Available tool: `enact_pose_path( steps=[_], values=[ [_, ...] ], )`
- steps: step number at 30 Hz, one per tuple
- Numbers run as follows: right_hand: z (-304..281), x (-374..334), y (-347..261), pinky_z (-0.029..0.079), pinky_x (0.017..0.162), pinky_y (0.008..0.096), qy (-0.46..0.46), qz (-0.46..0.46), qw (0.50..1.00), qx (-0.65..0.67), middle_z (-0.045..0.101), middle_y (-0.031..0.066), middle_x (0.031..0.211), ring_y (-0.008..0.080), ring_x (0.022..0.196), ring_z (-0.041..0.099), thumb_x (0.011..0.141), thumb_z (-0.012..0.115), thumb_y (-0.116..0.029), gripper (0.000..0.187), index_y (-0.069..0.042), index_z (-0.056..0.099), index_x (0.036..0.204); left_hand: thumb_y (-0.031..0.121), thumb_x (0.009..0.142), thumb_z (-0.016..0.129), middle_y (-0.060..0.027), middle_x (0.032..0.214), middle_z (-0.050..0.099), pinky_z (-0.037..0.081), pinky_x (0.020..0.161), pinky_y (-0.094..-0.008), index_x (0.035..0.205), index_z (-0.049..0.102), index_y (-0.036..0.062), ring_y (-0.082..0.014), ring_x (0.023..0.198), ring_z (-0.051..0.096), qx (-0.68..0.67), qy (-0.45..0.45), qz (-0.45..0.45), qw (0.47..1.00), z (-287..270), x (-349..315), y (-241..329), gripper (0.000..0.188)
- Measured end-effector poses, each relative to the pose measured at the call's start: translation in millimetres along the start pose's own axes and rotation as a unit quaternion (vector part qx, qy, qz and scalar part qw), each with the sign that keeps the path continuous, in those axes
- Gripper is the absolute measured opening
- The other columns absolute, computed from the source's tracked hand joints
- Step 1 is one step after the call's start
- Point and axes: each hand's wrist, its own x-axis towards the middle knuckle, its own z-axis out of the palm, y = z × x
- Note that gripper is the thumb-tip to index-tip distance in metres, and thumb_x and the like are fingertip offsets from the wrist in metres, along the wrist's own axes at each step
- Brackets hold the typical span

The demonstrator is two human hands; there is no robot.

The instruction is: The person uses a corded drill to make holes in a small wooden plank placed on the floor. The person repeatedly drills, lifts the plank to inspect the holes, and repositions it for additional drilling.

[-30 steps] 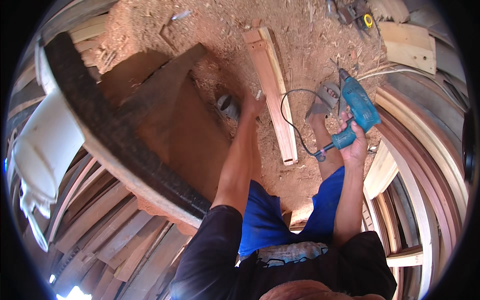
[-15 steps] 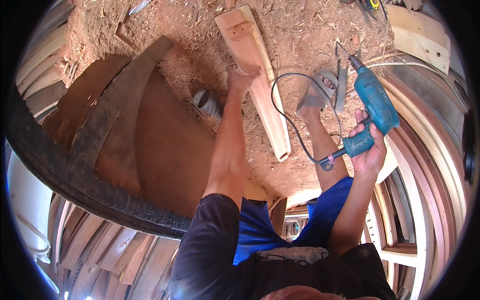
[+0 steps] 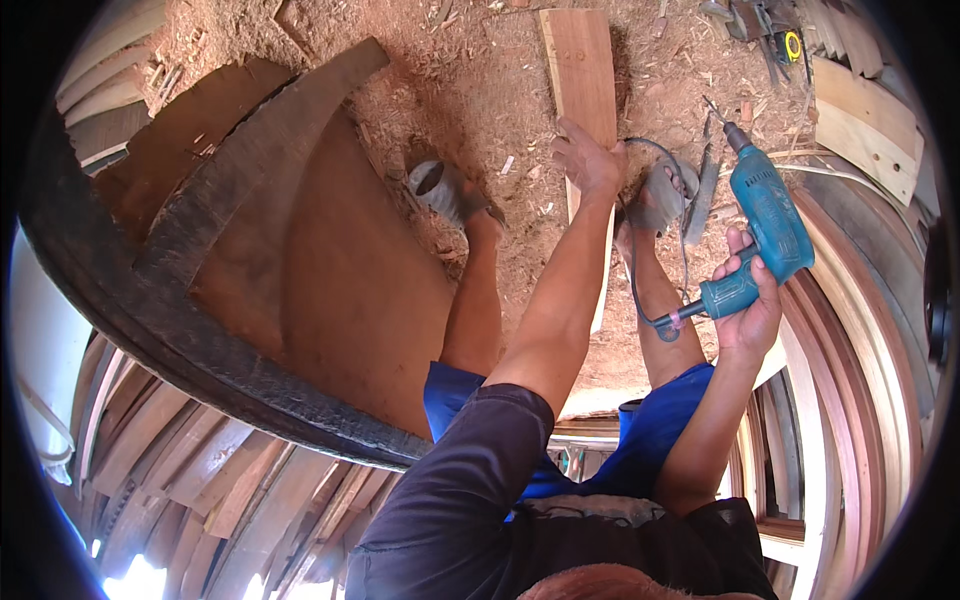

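My left hand (image 3: pixel 590 158) is closed round a long pale wooden board (image 3: pixel 582 65), gripping it near mid-length. The board stretches away from me between my feet, its near end partly behind my forearm. In my right hand (image 3: pixel 748 300) is a teal power drill (image 3: pixel 770 215), held by its handle, with the long bit pointing up and to the left. The drill's black cord (image 3: pixel 640 290) loops from the handle toward my left hand and past my right foot. The bit touches nothing I can make out.
Sawdust and chips cover the ground. A large curved dark wooden piece (image 3: pixel 340 270) lies left. Stacked boards (image 3: pixel 220 480) fill the lower left; curved frames (image 3: pixel 850 330) rise at right. A drilled plank (image 3: pixel 865 125) and a yellow tape measure (image 3: pixel 792 46) lie far right.
My left hand has moved right with the board, which has turned over and now shows a flat face. The drill has shifted slightly right in view, still in my right hand.
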Motion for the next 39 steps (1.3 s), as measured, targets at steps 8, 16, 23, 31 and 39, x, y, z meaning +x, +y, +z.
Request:
enact_pose_path(
  steps=[8,16,23,31,39],
  values=[
    [3,4,-5,0.057,0.082,0.0348,0.0,0.002,1.0,-0.01,0.064,0.0197,0.13,0.0158,0.091,0.067,0.095,0.068,-0.013,0.049,0.0,0.05,0.139,0.02,0.078,0.085,-0.0315,0.142,0.031,0.046,0.108,-0.0538,0.162,0.003,0.0041,-0.0506,0.13,0.039,-0.033,-0.024,-0.002,0.999,-1,-2,4,0.119],
    [5,2,-3,0.057,0.082,0.0341,0.0,0.01,1.0,-0.005,0.063,0.0191,0.131,0.0156,0.091,0.067,0.094,0.068,-0.013,0.048,0.0,0.051,0.137,0.029,0.077,0.085,-0.0302,0.145,0.032,0.041,0.114,-0.0526,0.164,0.002,0.0092,-0.0492,0.137,0.039,-0.029,-0.058,-0.017,0.998,-10,3,3,0.122],
    [8,0,0,0.056,0.081,0.0349,0.001,0.014,1.0,-0.014,0.063,0.0193,0.131,0.0162,0.09,0.066,0.094,0.068,-0.014,0.049,0.0,0.051,0.137,0.031,0.076,0.086,-0.031,0.15,0.031,0.038,0.117,-0.0514,0.164,-0.001,0.0086,-0.0476,0.14,0.039,-0.037,-0.057,-0.022,0.997,-7,3,4,0.126],
    [9,-2,0,0.056,0.082,0.0347,-0.006,0.02,1.0,-0.011,0.063,0.0198,0.131,0.0156,0.09,0.066,0.095,0.068,-0.014,0.048,0.0,0.051,0.138,0.031,0.075,0.086,-0.0321,0.158,0.03,0.036,0.121,-0.0447,0.163,0.002,0.0023,-0.0441,0.146,0.038,-0.036,-0.044,0.013,0.998,-6,10,-4,0.125],
    [7,-2,2,0.056,0.082,0.0341,-0.01,0.026,1.0,-0.008,0.063,0.0203,0.132,0.0154,0.09,0.066,0.095,0.067,-0.014,0.049,0.001,0.051,0.138,0.025,0.07,0.09,-0.024,0.129,0.064,0.05,0.106,-0.0427,0.147,0.036,-0.0004,-0.0372,0.119,0.064,-0.207,-0.102,0.126,0.965,-39,63,-74,0.097]
  ],
)
